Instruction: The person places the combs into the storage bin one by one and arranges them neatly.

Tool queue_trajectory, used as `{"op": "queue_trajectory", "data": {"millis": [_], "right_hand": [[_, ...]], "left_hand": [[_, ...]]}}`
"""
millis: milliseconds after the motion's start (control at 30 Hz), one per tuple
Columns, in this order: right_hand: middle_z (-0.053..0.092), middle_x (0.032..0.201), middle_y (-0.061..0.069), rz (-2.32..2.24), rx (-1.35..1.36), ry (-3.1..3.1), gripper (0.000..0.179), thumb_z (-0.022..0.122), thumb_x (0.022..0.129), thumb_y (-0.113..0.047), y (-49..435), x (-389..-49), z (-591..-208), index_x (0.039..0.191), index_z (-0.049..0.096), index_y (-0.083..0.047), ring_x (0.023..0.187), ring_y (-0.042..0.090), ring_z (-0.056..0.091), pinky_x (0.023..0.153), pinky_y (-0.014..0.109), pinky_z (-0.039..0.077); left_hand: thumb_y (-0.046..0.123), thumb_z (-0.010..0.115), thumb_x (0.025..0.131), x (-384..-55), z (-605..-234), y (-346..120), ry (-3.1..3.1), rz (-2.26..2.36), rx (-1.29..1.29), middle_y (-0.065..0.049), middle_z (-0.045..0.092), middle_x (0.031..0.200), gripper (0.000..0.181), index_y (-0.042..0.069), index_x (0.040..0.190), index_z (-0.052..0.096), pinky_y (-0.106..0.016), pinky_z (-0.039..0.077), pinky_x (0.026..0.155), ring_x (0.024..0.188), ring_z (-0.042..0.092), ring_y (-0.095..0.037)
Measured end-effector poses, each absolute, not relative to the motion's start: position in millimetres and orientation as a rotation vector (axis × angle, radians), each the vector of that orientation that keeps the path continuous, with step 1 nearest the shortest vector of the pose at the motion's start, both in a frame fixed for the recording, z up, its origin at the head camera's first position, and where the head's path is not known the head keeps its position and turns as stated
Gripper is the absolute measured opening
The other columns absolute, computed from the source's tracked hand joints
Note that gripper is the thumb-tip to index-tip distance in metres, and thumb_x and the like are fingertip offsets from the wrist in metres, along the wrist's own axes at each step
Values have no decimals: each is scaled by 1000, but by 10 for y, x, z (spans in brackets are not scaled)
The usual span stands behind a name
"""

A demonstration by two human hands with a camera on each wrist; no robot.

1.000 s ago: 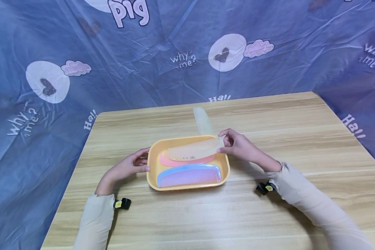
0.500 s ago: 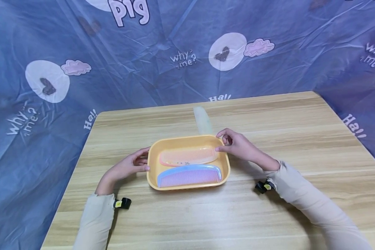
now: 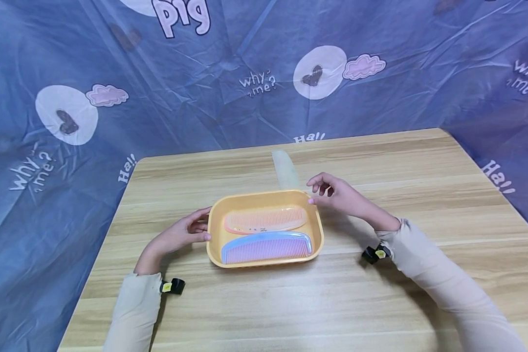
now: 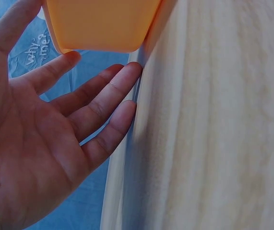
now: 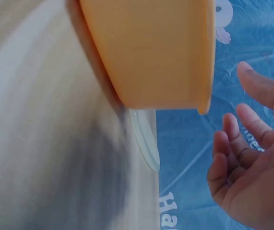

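Observation:
A yellow plastic basket [image 3: 318, 247] stands mid-table. In its front half lies a comb shading from blue to purple [image 3: 266, 247]. Behind that, a pale translucent comb [image 3: 268, 218] rests over a pink one, whose edge shows beneath. My left hand [image 3: 181, 231] is at the basket's left end, thumb and forefinger touching it, the other fingers loosely extended in the left wrist view. My right hand [image 3: 336, 194] hovers just off the back right corner, holding nothing; in the right wrist view its fingers are loosely bent and apart from the basket wall [image 5: 151, 57].
A pale greenish comb [image 3: 284, 168] lies on the wooden table [image 3: 264, 308] behind the basket, its near end hidden by the rim. A blue printed cloth [image 3: 202, 98] hangs behind the table and along its sides.
My right hand has lowered the pale comb onto the pink one in the basket, let it go, and drawn up and back past the rim. My left hand has stayed put.

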State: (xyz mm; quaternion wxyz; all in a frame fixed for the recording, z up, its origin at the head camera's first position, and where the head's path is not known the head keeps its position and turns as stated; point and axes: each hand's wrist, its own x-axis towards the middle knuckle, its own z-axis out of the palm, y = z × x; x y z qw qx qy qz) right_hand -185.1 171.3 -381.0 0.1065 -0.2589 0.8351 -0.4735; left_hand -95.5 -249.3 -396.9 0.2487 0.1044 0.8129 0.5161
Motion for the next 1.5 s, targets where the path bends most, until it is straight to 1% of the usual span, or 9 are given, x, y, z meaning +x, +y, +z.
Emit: {"op": "queue_trajectory", "data": {"millis": [233,367,500,667,967,1167,1267,1433,1500], "right_hand": [[56,107,23,-1413,-765,2415,37,70,86,-6,1701,-1950,-3748,118,56,4,86,13,52,74,23,45],[56,111,24,-1419,-788,2404,37,69,86,-5,1673,-1979,-3723,119,55,5,88,12,53,76,22,45],[56,114,24,-1415,-799,2388,38,69,87,-6,1651,-2011,-3714,121,55,5,93,16,54,79,22,45],[55,117,25,-1393,-811,2382,39,68,88,-6,1635,-2097,-3737,122,54,6,97,22,55,81,24,46],[52,128,24,-1352,-783,2361,44,68,90,-12,1578,-2338,-3809,126,51,7,110,35,53,92,39,43],[49,132,24,-1341,-782,2329,49,67,89,-12,1553,-2481,-3902,131,48,6,113,36,52,95,44,41],[49,134,24,-1332,-775,2328,51,68,88,-11,1526,-2540,-3947,132,48,4,113,37,52,95,44,42],[47,136,25,-1329,-754,2324,53,69,88,-10,1461,-2659,-4039,134,46,6,114,37,52,94,40,45],[46,137,25,-1337,-736,2320,53,68,89,-10,1443,-2709,-4074,134,45,6,114,38,52,95,41,45]], "left_hand": [[22,69,90,-958,-3987,-2507,2232,1395,307,-26,35,149,81,4,153,21,-24,47,97,128,49,-41],[22,69,90,-959,-3989,-2506,2235,1392,305,-26,36,148,81,4,153,22,-24,47,97,128,49,-41],[21,69,90,-959,-3985,-2494,2226,1394,299,-25,36,149,80,6,153,22,-24,47,98,128,48,-41],[19,68,90,-967,-4000,-2490,2209,1411,296,-25,34,150,79,7,153,22,-20,46,96,129,47,-42],[21,69,90,-972,-4031,-2532,2215,1415,314,-27,35,148,81,4,153,21,-18,46,95,127,48,-42],[19,68,90,-963,-4047,-2525,2229,1404,303,-26,36,148,80,4,153,21,-21,47,96,127,49,-41],[18,69,90,-963,-4053,-2518,2213,1418,292,-26,35,149,80,5,153,21,-20,47,94,128,48,-42],[19,69,89,-969,-4054,-2514,2197,1435,297,-26,34,149,81,6,153,21,-18,47,93,128,47,-44],[20,69,90,-971,-4050,-2514,2201,1434,305,-26,35,149,81,6,153,21,-17,47,93,128,47,-43]]}}
